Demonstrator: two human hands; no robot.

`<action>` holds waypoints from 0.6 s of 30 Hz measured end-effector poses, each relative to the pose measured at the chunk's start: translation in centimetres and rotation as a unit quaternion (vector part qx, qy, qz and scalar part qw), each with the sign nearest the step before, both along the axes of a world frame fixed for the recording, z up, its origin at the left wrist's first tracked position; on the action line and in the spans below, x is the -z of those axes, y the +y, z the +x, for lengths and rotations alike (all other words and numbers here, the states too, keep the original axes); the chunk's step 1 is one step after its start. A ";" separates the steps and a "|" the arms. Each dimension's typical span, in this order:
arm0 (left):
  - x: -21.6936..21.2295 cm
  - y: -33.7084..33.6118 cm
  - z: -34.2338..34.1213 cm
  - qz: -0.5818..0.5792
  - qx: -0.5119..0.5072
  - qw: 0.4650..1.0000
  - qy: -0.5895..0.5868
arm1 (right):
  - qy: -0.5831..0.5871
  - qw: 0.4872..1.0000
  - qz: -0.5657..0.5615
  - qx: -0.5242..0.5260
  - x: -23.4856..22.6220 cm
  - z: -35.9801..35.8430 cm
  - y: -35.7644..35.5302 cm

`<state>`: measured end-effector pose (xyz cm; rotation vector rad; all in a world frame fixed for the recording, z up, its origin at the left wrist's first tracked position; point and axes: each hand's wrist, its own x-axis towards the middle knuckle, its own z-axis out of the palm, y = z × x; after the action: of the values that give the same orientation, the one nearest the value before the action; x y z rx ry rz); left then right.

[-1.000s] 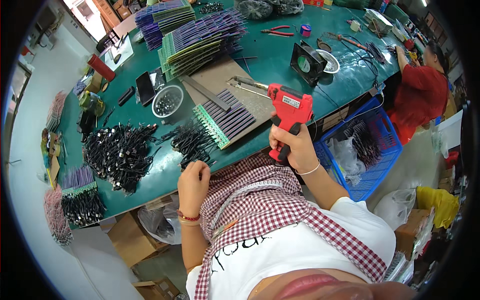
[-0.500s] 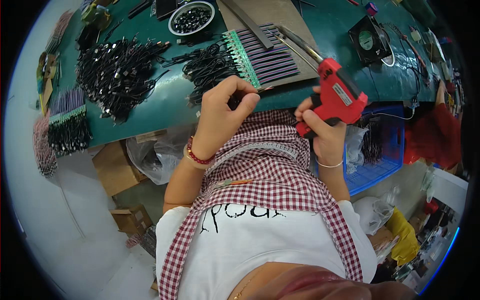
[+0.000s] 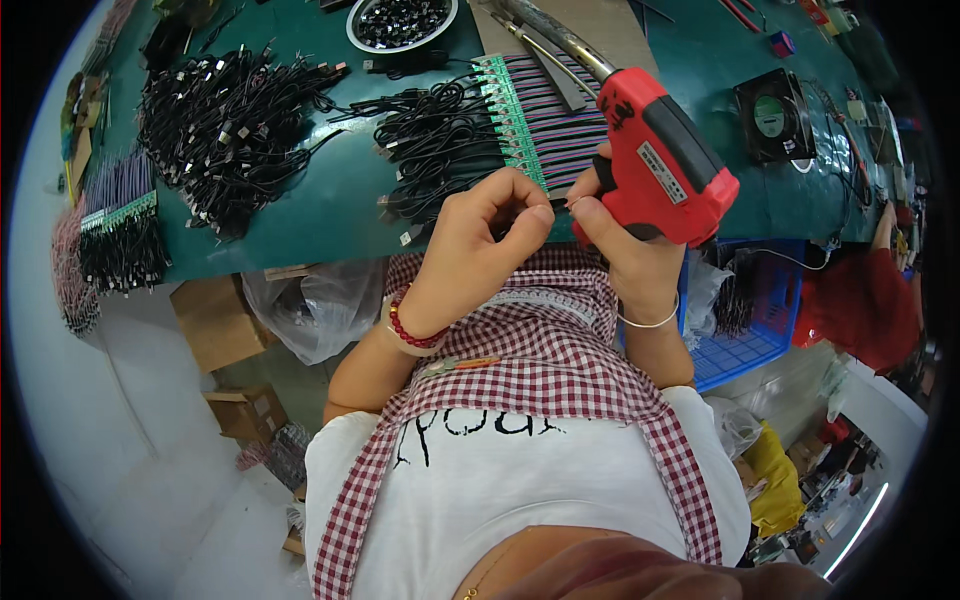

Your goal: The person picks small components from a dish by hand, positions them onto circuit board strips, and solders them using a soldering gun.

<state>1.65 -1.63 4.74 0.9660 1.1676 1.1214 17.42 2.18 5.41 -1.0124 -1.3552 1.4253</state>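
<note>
Soldering gun: the red and black soldering gun (image 3: 660,160) is in the right hand, above the table's near edge, its metal nose (image 3: 568,42) slanting up and to the left over the brown board (image 3: 640,25).
Right hand: the right hand (image 3: 645,262) is wrapped around the handle, thumb and forefinger reaching toward the left hand.
Left hand: the left hand (image 3: 475,240) is curled, thumb and forefinger brought together; whether a thin wire sits between them cannot be told.
Weight and feel: the gun looks moderately heavy, its plastic body stiff and probably smooth.
Where to hold: the handle seems the safe place; the nose may be hot, and the slim rod (image 3: 545,52) beside it looks easy to bend.
Strip and wires: the green circuit strip (image 3: 515,130) appears stiff but fragile; the black cables (image 3: 435,140) to its left look light and limp, apt to snag.
Edges: the table (image 3: 325,215) ends just beyond the fingertips, with the checked apron (image 3: 540,340) below.
Room: bare green tabletop lies between the gun and the black fan (image 3: 772,115); leftward, the cables and cable pile (image 3: 225,130) crowd the surface.
</note>
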 end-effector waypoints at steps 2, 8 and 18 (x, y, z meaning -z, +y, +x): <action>0.0 0.2 0.1 -0.007 0.002 1.000 0.014 | 0.008 1.000 -0.009 -0.005 0.2 0.0 0.2; 0.2 0.7 0.3 0.045 0.004 0.996 0.079 | 0.003 1.000 -0.015 -0.024 0.2 0.6 0.3; 0.0 0.7 0.7 0.059 0.034 0.991 0.115 | -0.017 1.000 -0.003 -0.004 0.1 0.7 -0.1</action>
<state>2.35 -0.94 4.79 1.2437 1.2537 1.0534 18.11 2.13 5.30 -1.0399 -1.3828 1.4241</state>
